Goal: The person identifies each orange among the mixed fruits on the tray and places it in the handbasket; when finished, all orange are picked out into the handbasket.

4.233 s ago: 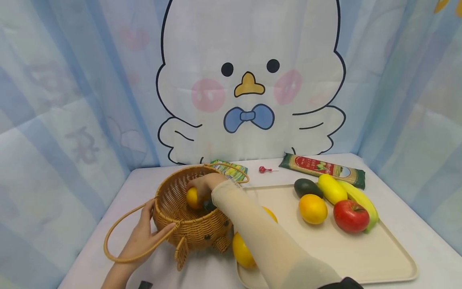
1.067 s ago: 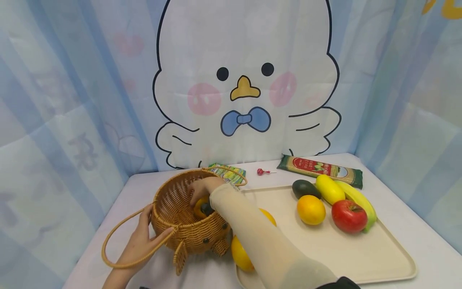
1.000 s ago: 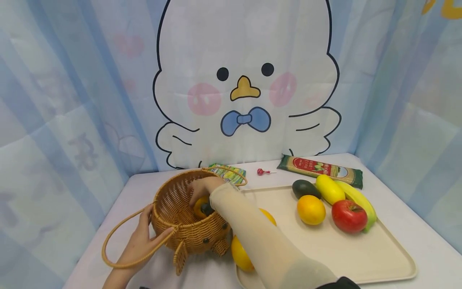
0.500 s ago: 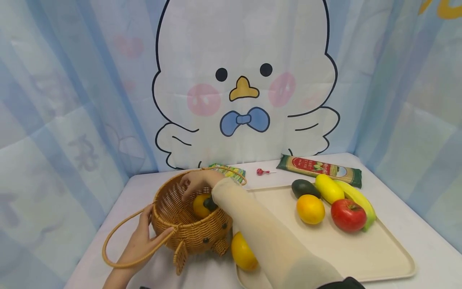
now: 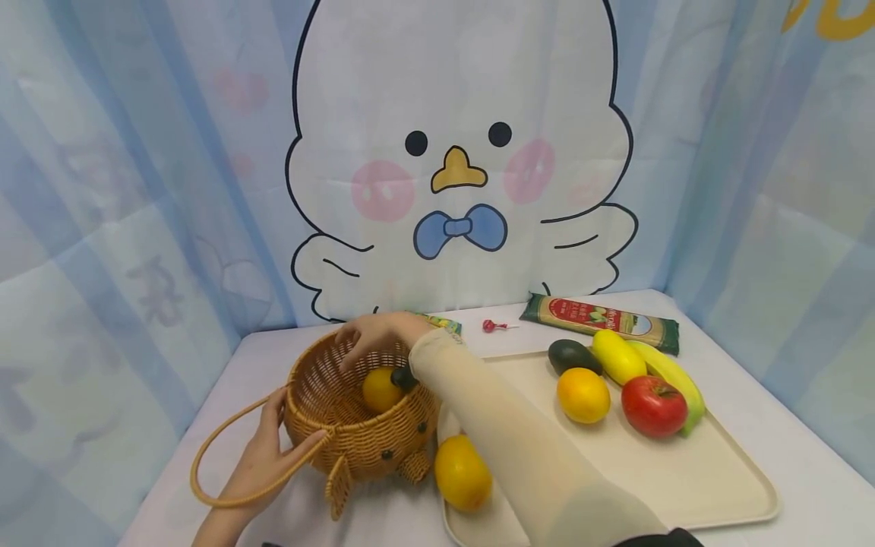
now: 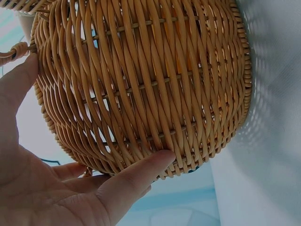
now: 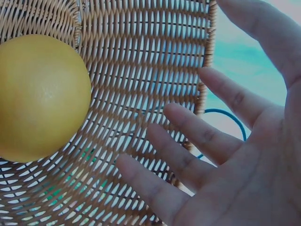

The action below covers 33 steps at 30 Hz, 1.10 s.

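A wicker basket (image 5: 362, 448) with a long loop handle stands at the left of the table. My left hand (image 5: 263, 460) holds its near left side, fingers at the rim and against the weave. An orange (image 5: 381, 390) lies inside on the basket's bottom; it fills the left of the right wrist view as a yellow ball (image 7: 42, 99). Above the basket's far rim hovers my right hand (image 5: 374, 334), its fingers spread, apart from the orange and holding nothing. A small black device at the right wrist partly covers the orange.
A cream tray (image 5: 683, 486) holds an avocado (image 5: 574, 356), an orange fruit (image 5: 583, 396), a yellow fruit (image 5: 618, 357), an apple (image 5: 654, 406) and a banana (image 5: 673, 376). Another orange fruit (image 5: 463, 472) sits at its left edge. Behind are a lollipop (image 5: 490, 326), pasta pack (image 5: 601, 315) and green packet (image 5: 444, 324).
My right hand has let go of the orange inside the basket and risen up and back towards the far rim. My left hand has stayed on the basket.
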Each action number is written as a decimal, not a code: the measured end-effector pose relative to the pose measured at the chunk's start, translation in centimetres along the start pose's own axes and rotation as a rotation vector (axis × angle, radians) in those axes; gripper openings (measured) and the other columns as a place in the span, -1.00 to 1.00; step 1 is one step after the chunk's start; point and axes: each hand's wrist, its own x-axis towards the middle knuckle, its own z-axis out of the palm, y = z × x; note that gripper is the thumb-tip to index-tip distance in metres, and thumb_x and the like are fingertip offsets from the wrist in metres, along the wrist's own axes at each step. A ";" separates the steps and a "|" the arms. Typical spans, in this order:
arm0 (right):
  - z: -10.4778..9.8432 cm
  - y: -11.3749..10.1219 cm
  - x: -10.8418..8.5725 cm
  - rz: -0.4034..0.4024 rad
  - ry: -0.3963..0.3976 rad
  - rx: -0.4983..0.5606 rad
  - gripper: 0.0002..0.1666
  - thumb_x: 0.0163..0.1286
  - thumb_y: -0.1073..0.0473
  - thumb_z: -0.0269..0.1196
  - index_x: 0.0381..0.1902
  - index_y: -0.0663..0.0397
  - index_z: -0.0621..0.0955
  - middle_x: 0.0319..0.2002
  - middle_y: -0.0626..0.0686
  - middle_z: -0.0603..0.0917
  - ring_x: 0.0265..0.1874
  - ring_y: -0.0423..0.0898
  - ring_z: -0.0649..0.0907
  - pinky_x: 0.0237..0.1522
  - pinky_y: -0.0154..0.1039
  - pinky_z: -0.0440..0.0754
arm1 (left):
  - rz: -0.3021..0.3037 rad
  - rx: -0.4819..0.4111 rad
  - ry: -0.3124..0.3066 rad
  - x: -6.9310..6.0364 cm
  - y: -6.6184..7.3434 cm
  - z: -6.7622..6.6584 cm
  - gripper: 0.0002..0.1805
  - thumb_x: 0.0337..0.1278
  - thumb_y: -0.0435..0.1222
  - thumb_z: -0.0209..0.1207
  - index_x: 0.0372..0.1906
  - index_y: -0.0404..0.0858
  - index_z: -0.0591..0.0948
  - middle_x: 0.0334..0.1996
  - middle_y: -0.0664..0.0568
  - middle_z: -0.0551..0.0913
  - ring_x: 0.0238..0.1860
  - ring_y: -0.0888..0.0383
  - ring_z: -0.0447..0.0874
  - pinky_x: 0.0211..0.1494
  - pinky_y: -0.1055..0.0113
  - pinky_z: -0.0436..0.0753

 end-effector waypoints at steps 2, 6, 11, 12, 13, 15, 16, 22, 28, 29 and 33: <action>-0.2 0.0 -0.1 -0.009 0.008 -0.021 -0.23 0.23 -0.14 0.27 0.35 -0.07 0.33 0.31 0.12 0.39 0.23 -0.05 0.44 0.13 -0.26 0.54 | -0.004 0.000 -0.004 0.1 0.0 -0.1 -0.05 0.18 0.12 0.12 0.44 -0.18 -0.12 0.44 -0.35 0.04 0.41 -0.36 0.04 0.34 -0.31 0.21; -0.6 -0.2 -0.5 -0.023 0.014 -0.042 -0.23 0.23 -0.16 0.26 0.34 -0.09 0.34 0.32 0.11 0.39 0.24 -0.07 0.44 0.12 -0.29 0.55 | -0.012 0.004 -0.010 0.2 0.0 -0.2 -0.05 0.17 0.13 0.11 0.44 -0.18 -0.13 0.45 -0.34 0.02 0.41 -0.36 0.03 0.34 -0.31 0.20; -0.8 -0.4 -0.7 -0.027 0.007 -0.035 -0.25 0.24 -0.14 0.25 0.35 -0.09 0.34 0.32 0.10 0.39 0.23 -0.08 0.44 0.17 -0.24 0.54 | -0.019 0.003 -0.012 0.3 0.0 -0.2 -0.04 0.16 0.13 0.12 0.44 -0.18 -0.13 0.45 -0.33 0.01 0.42 -0.37 0.02 0.34 -0.31 0.20; -0.8 -0.4 -0.7 -0.029 0.006 -0.027 -0.24 0.24 -0.14 0.26 0.35 -0.08 0.34 0.31 0.11 0.40 0.23 -0.07 0.44 0.18 -0.21 0.54 | -0.021 0.001 -0.015 0.3 0.0 -0.2 -0.04 0.16 0.13 0.12 0.44 -0.18 -0.13 0.45 -0.33 0.00 0.42 -0.37 0.01 0.34 -0.31 0.20; -0.8 -0.4 -0.8 -0.031 0.005 -0.019 -0.24 0.24 -0.13 0.26 0.34 -0.07 0.34 0.31 0.13 0.40 0.23 -0.06 0.45 0.19 -0.18 0.54 | -0.022 0.000 -0.018 0.3 0.0 -0.3 -0.03 0.16 0.14 0.12 0.44 -0.18 -0.13 0.45 -0.33 0.00 0.42 -0.37 0.01 0.34 -0.31 0.20; -0.9 -0.4 -0.8 -0.036 0.008 -0.015 -0.25 0.23 -0.13 0.27 0.34 -0.07 0.34 0.31 0.14 0.40 0.22 -0.05 0.45 0.19 -0.17 0.55 | -0.024 -0.001 -0.023 0.3 0.1 -0.3 -0.03 0.16 0.14 0.11 0.44 -0.18 -0.14 0.46 -0.33 -0.01 0.42 -0.38 0.00 0.35 -0.31 0.20; -0.9 -0.5 -0.9 -0.039 0.009 -0.017 -0.24 0.23 -0.13 0.27 0.34 -0.06 0.35 0.30 0.15 0.41 0.22 -0.05 0.46 0.17 -0.17 0.55 | -0.025 -0.003 -0.025 0.3 0.1 -0.3 -0.03 0.16 0.15 0.11 0.44 -0.18 -0.14 0.46 -0.33 -0.01 0.42 -0.38 -0.01 0.35 -0.31 0.20; -1.1 -0.6 -1.5 -0.048 0.011 0.015 -0.24 0.22 -0.15 0.28 0.33 -0.09 0.35 0.30 0.13 0.41 0.23 -0.04 0.45 0.18 -0.15 0.54 | -0.025 -0.001 -0.028 0.4 0.2 -0.4 -0.03 0.16 0.15 0.11 0.44 -0.17 -0.14 0.45 -0.34 -0.01 0.42 -0.38 0.00 0.35 -0.30 0.20; -1.3 -0.8 -2.4 -0.052 0.038 0.016 -0.21 0.19 -0.19 0.29 0.34 -0.18 0.33 0.33 0.06 0.39 0.32 0.00 0.39 0.20 -0.20 0.51 | -0.017 -0.003 -0.021 0.2 0.2 -0.2 -0.03 0.17 0.13 0.11 0.45 -0.18 -0.15 0.45 -0.36 0.01 0.42 -0.36 0.01 0.34 -0.31 0.19; -1.4 -0.8 -2.5 -0.055 0.041 0.015 -0.21 0.19 -0.19 0.29 0.34 -0.19 0.32 0.34 0.07 0.38 0.33 0.00 0.38 0.21 -0.19 0.51 | -0.020 -0.003 -0.023 0.2 0.2 -0.2 -0.02 0.17 0.13 0.11 0.45 -0.18 -0.16 0.44 -0.37 0.01 0.42 -0.36 0.01 0.34 -0.31 0.19; -1.7 -1.0 -3.2 -0.084 0.041 0.018 -0.21 0.21 -0.15 0.28 0.36 -0.17 0.30 0.37 0.10 0.34 0.36 0.03 0.34 0.27 -0.14 0.47 | -0.038 -0.002 -0.033 0.2 0.1 -0.1 0.00 0.17 0.15 0.11 0.46 -0.17 -0.18 0.45 -0.37 -0.01 0.42 -0.35 0.01 0.35 -0.31 0.19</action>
